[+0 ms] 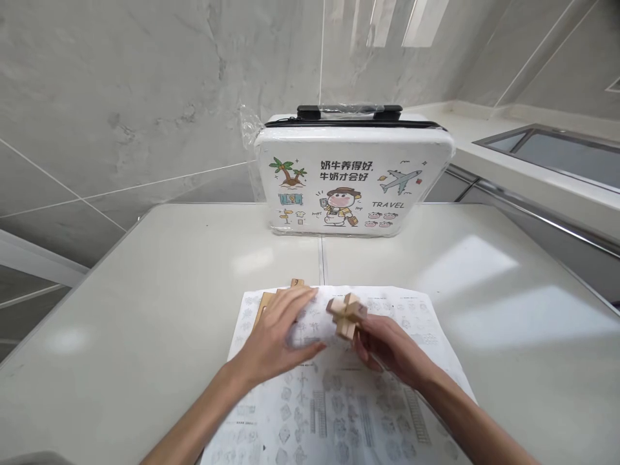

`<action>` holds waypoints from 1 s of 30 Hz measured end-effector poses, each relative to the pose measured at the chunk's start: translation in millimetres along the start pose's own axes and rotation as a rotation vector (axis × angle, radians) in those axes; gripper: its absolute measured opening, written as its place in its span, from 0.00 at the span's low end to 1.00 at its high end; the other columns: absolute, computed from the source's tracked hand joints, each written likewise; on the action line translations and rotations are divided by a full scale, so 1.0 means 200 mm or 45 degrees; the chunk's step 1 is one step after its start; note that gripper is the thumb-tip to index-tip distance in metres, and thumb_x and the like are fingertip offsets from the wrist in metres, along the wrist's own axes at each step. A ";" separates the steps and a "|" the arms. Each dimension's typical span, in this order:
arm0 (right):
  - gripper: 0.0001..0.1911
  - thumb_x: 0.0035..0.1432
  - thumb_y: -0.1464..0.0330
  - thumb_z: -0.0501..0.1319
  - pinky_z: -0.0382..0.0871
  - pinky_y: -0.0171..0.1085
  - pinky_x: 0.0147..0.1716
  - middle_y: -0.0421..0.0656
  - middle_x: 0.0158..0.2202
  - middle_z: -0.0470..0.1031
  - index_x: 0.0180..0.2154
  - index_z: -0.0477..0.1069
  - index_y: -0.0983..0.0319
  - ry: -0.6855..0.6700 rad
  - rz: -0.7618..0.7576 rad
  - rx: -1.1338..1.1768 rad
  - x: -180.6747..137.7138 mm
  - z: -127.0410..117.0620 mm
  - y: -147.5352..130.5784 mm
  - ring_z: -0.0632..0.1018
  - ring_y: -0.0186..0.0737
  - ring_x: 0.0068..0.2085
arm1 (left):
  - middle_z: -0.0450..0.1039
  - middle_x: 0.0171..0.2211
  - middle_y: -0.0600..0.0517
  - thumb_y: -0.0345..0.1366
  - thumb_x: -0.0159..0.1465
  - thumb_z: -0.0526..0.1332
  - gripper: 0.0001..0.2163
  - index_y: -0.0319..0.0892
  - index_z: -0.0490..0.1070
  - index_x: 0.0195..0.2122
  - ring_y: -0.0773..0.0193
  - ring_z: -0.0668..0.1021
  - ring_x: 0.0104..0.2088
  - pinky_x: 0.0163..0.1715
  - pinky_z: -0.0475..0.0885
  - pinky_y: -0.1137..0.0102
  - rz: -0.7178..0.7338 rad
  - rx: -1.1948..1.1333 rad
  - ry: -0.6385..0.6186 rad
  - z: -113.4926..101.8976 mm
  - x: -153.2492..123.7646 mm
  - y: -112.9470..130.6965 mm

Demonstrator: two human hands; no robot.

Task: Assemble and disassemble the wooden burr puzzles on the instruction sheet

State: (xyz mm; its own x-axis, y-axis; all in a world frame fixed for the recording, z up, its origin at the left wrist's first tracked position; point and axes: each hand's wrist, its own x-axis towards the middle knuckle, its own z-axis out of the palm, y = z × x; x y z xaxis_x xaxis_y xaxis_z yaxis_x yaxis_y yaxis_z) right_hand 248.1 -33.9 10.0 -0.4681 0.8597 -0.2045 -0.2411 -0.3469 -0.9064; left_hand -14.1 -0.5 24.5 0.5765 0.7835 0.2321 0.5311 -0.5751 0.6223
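A wooden burr puzzle [347,314], several light blocks crossed through one another, is gripped in my right hand [387,345] above the sheet. My left hand [278,336] is to the left of it, thumb and fingers apart, holding nothing that I can see. Past the fingers of that hand, loose wooden pieces [297,282] lie on the paper, one with a dark mark; my hand partly hides them. Under both hands spreads a printed instruction sheet [358,381] covered in small puzzle drawings and text.
A white plastic-wrapped case [310,155] with a black handle and travel cartoons stands upright at the back of the pale table [159,310]. Behind it rises a grey tiled wall [159,84]. To the right is a white counter [533,158] with a dark inset.
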 end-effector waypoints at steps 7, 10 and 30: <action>0.18 0.69 0.50 0.64 0.54 0.31 0.16 0.37 0.33 0.71 0.40 0.70 0.58 0.419 -0.081 0.426 0.04 0.00 0.00 0.60 0.27 0.19 | 0.59 0.73 0.40 0.59 0.59 0.74 0.49 0.50 0.53 0.76 0.36 0.59 0.74 0.72 0.59 0.42 0.016 0.296 -0.074 -0.13 0.02 -0.15; 0.19 0.66 0.50 0.67 0.57 0.32 0.15 0.37 0.33 0.70 0.41 0.68 0.57 0.524 -0.146 0.489 0.04 -0.01 0.01 0.61 0.29 0.19 | 0.58 0.74 0.39 0.60 0.57 0.75 0.53 0.49 0.51 0.77 0.35 0.59 0.74 0.72 0.58 0.40 -0.024 0.296 -0.109 -0.13 0.01 -0.19; 0.13 0.69 0.57 0.65 0.65 0.30 0.17 0.35 0.30 0.61 0.38 0.67 0.57 0.668 -0.356 0.813 0.04 -0.14 0.05 0.61 0.31 0.22 | 0.64 0.69 0.41 0.56 0.61 0.74 0.46 0.54 0.54 0.76 0.40 0.64 0.70 0.66 0.70 0.45 -0.117 0.013 -0.151 -0.01 0.01 -0.13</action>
State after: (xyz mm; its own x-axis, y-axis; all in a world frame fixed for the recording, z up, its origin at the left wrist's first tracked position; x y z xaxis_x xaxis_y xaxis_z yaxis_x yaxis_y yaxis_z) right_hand 266.4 -20.2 -11.6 0.0939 0.9518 -0.2919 -0.7927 -0.1059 -0.6003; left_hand -29.2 16.1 10.0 0.5943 0.7998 0.0844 0.5907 -0.5053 0.6290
